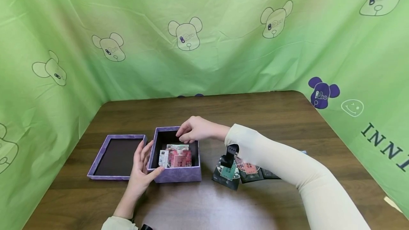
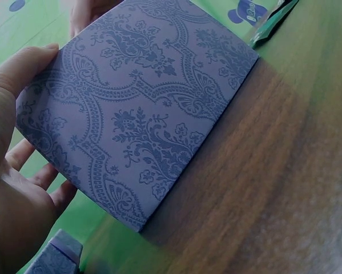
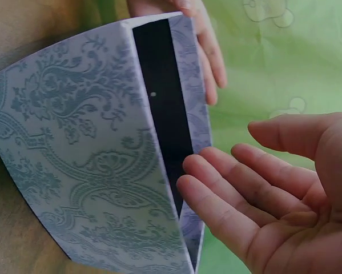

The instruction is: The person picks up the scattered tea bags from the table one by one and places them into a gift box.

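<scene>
Green fabric backdrop [image 1: 223,66] with cartoon bear heads, brown wood-grain table [image 1: 255,113], pale glare on its near edge

Box [image 1: 179,175]: looks like stiff board faced in patterned paper, low sheen; from here I cannot tell whether the pattern is raised. Lining [image 1: 167,138] matt. Lid [image 1: 119,157]: same paper rim, dull lining. Sachets [image 1: 180,159] inside box: thin, printed, slightly glossy, foil or plastic unclear. Tabletop [image 1: 223,111]: smooth wood grain, soft reflective patch. Backdrop [image 1: 220,52]: creased, satiny cloth. Right sleeve [image 1: 274,153]: matt cloth. Wrist device [image 1: 229,157]: matt-looking plastic.
</scene>
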The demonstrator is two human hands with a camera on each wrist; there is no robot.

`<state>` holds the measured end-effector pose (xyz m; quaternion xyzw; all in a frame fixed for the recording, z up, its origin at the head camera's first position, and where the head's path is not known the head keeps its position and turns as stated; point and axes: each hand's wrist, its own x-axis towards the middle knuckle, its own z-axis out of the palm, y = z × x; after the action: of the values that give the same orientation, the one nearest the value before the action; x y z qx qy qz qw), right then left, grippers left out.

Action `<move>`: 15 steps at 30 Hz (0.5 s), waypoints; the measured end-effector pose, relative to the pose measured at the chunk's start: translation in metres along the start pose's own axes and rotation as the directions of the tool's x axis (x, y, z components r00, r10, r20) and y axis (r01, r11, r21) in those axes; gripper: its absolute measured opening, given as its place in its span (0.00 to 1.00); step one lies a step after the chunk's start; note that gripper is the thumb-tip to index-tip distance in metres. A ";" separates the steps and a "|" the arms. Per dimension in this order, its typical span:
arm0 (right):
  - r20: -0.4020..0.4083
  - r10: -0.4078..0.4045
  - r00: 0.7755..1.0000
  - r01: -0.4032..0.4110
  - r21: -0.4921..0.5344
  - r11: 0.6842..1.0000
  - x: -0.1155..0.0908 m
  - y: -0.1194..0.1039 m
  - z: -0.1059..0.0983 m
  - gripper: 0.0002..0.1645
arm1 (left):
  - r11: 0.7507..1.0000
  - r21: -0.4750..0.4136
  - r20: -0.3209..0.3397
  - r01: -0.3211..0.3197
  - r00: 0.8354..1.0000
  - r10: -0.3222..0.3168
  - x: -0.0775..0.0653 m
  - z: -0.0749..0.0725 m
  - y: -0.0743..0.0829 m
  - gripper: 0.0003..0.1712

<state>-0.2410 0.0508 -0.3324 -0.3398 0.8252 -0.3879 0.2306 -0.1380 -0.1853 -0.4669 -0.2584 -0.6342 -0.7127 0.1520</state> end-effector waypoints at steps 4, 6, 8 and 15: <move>-0.009 -0.013 1.000 0.014 0.054 0.998 -0.003 -0.001 -0.004 0.14 | 1.000 0.002 -0.001 -0.002 1.000 0.002 0.000 0.000 0.000 0.58; -0.010 -0.017 1.000 0.018 0.085 0.996 -0.006 -0.002 -0.007 0.14 | 1.000 0.000 -0.001 -0.004 1.000 0.004 0.000 0.000 0.001 0.58; -0.010 -0.018 1.000 0.019 0.118 0.993 -0.010 -0.003 -0.010 0.15 | 1.000 -0.005 -0.002 -0.007 1.000 0.007 0.000 0.001 0.001 0.58; -0.045 -0.011 0.999 0.020 0.204 0.979 -0.024 0.001 -0.022 0.15 | 1.000 -0.014 -0.002 -0.016 1.000 0.016 0.000 0.003 0.003 0.56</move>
<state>-0.2398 0.0797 -0.3168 -0.3119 0.7831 -0.4799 0.2432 -0.1363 -0.1830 -0.4645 -0.2638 -0.6272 -0.7160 0.1563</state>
